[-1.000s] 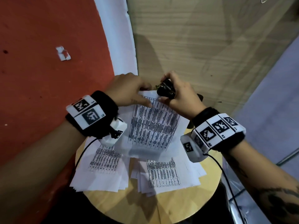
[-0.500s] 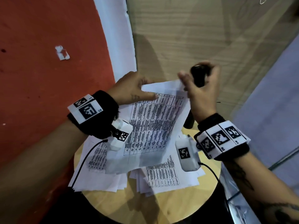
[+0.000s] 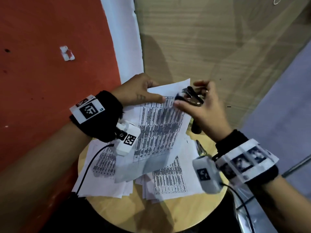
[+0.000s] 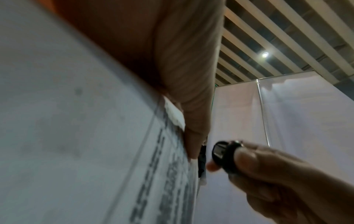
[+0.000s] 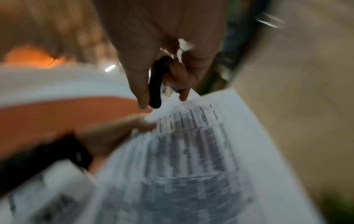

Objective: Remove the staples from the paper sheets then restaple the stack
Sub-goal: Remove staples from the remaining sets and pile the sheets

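My left hand (image 3: 143, 93) pinches the top edge of a printed paper sheet (image 3: 159, 128), thumb lying on its face, and holds it lifted above the stool. The same sheet (image 4: 76, 151) fills the left wrist view. My right hand (image 3: 200, 101) grips a black staple remover (image 3: 191, 98) beside the sheet's upper right corner. That remover (image 4: 224, 154) shows dark between thumb and finger, and the remover (image 5: 156, 84) hangs just over the sheet's (image 5: 191, 151) top corner in the blurred right wrist view. Whether its jaws touch the paper is not clear.
Two loose piles of printed sheets (image 3: 170, 182) (image 3: 104, 169) lie on a round wooden stool (image 3: 151, 212). A dark stapler (image 3: 196, 128) and a small metal piece (image 3: 200, 147) sit at the stool's far right. Red floor lies left, a wooden panel ahead.
My right hand has come back down from a raised position, bringing the staple remover to the sheet's upper right corner. The left hand keeps the sheet lifted in about the same place.
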The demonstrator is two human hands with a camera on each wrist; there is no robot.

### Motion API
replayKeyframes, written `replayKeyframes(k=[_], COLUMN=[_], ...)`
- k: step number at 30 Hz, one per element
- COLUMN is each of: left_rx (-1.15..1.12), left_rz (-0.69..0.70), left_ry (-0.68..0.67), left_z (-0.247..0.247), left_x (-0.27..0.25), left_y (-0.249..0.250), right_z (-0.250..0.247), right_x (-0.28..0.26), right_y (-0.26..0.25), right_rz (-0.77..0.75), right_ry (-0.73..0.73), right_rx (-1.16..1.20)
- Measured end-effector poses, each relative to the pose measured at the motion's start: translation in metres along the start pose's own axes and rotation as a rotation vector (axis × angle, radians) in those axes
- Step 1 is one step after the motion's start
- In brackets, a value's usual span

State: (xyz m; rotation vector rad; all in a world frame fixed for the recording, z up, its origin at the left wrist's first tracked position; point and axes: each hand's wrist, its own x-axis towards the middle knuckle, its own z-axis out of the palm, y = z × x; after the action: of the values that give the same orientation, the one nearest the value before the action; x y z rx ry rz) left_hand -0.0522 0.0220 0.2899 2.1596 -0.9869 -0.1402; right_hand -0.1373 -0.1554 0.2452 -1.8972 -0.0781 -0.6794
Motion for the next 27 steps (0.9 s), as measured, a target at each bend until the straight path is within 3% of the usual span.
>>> replayKeyframes(k=[3, 6, 12, 20, 27], left_rx=[-0.057, -0.071, -0.095, -0.050, -0.137], left_rz=[0.003, 0.015, 0.006, 0.036, 0.074], left_ry=[-0.040, -0.031, -0.017, -0.019, -0.107], left_z=[0.001, 0.002, 0.000, -0.001, -0.002], left_x=[-0.001, -0.001, -0.001, -0.002, -0.007], left_y=[0.005, 0.010, 0.009, 0.010, 0.016], right_z=[0.006, 0.011, 0.012, 0.013, 0.012], right_x=[-0.003, -0.002, 0.002, 0.006, 0.008], right_y=[-0.004, -0.007, -0.009, -0.014, -0.015], right_rz=[-0.449, -0.581, -0.636, -0.663, -0.660], right_ry=[-0.023, -0.048, -0.141, -0.128, -0.172], right_rx=[-0.457, -0.518, -0.615, -0.655, -0.705])
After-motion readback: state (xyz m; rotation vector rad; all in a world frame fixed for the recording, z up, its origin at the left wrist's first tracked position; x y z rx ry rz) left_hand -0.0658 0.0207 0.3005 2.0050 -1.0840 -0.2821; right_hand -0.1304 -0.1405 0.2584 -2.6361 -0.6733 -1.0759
